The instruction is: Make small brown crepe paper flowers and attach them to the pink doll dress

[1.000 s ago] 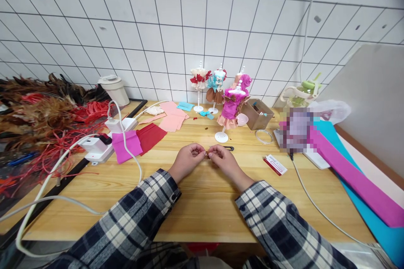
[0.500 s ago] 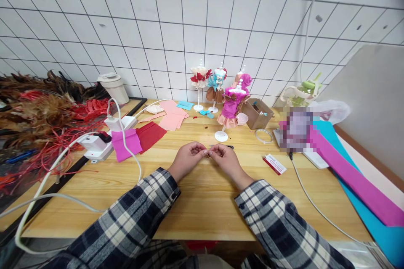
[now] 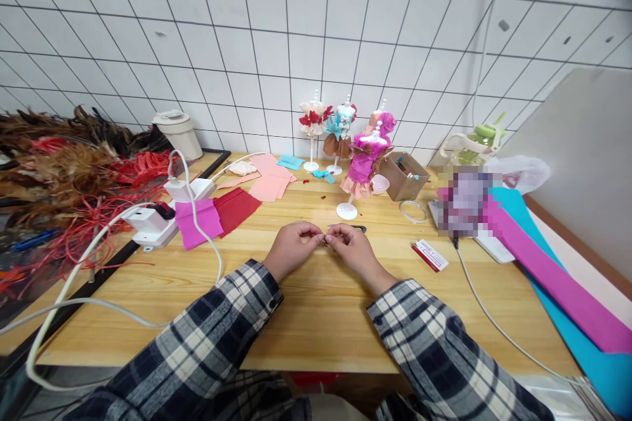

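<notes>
My left hand (image 3: 291, 248) and my right hand (image 3: 351, 248) meet fingertip to fingertip over the wooden table (image 3: 316, 316), both pinched on a tiny brownish piece (image 3: 323, 243) too small to name. A dark clip-like object (image 3: 356, 228) lies on the table just behind my right hand. Beyond it stands a small mannequin in a magenta paper dress (image 3: 364, 163) on a white base. Two more dressed mannequins, one in red and white (image 3: 312, 120) and one in blue (image 3: 340, 125), stand nearer the tiled wall.
Magenta (image 3: 198, 222), red (image 3: 237, 207) and pink paper sheets (image 3: 269, 181) lie at left centre beside white chargers (image 3: 148, 223) with cables. Feathers and red strips (image 3: 64, 177) pile at far left. A cardboard box (image 3: 402, 177), a red-white packet (image 3: 430, 255), a magenta strip (image 3: 553, 276) sit right.
Both hands stay pinched together in nearly the same spot. The view has shifted slightly; nothing on the table has moved.
</notes>
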Available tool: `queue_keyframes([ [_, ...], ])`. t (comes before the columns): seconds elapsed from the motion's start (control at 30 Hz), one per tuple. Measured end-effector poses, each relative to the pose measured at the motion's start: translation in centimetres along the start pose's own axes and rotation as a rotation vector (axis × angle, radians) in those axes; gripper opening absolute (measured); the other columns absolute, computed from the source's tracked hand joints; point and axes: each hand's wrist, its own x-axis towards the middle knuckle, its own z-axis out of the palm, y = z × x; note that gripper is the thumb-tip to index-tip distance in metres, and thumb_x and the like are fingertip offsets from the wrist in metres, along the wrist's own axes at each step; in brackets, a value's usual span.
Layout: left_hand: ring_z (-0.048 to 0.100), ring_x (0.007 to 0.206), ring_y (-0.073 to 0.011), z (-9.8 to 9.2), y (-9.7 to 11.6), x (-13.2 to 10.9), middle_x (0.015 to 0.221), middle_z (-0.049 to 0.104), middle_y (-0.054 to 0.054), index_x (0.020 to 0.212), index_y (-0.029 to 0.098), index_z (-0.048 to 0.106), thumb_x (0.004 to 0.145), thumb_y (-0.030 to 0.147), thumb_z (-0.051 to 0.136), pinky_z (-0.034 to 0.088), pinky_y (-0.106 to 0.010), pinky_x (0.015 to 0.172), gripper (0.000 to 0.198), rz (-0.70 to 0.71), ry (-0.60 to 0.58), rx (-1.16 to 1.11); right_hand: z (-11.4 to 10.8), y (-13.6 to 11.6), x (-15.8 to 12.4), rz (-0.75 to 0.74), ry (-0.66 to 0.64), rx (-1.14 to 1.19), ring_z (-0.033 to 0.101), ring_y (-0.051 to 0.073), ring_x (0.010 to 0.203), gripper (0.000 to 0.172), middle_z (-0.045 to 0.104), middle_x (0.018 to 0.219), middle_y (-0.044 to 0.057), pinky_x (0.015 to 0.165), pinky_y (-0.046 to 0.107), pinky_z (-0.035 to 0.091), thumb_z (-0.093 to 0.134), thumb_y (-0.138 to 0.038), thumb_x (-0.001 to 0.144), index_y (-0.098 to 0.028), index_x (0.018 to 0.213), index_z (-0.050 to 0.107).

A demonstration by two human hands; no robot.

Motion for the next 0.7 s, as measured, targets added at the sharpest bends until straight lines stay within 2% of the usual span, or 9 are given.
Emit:
queue_keyframes([
  [0.2,0.064,0.070,-0.0142,0.2,-0.4,0.0,0.073,0.070,-0.001,0.073,0.017,0.067,0.072,0.023,0.057,0.049,-0.023,0.067,0.012,0.038,0.041,0.023,-0.1,0.2,0.1,0.024,0.004,-0.044,0.042,0.010,0.052,0.019,0.057,0.065,-0.001,0.050,0.021,0.031,0.060,-0.036,0.073,-0.017,0.076,0.062],
  [0.47,0.066,0.072,-0.0162,0.6,-0.7,0.3,0.077,0.072,-0.005,0.073,0.016,0.068,0.071,0.028,0.061,0.052,-0.024,0.069,0.014,-0.075,0.053,-0.174,-0.1,0.9,0.3,0.071,0.068,-0.003,0.040,0.010,0.049,0.022,0.050,0.056,-0.004,0.047,0.022,0.030,0.060,-0.039,0.073,-0.018,0.075,0.058],
  [0.7,0.065,0.071,-0.0160,0.4,0.0,0.1,0.077,0.070,-0.006,0.080,0.014,0.066,0.072,0.034,0.064,0.053,-0.026,0.068,0.022,-0.113,0.025,-0.291,-0.1,0.8,0.3,0.055,0.048,0.017,0.042,0.010,0.050,0.021,0.053,0.058,-0.003,0.047,0.022,0.031,0.060,-0.039,0.073,-0.018,0.075,0.058],
])
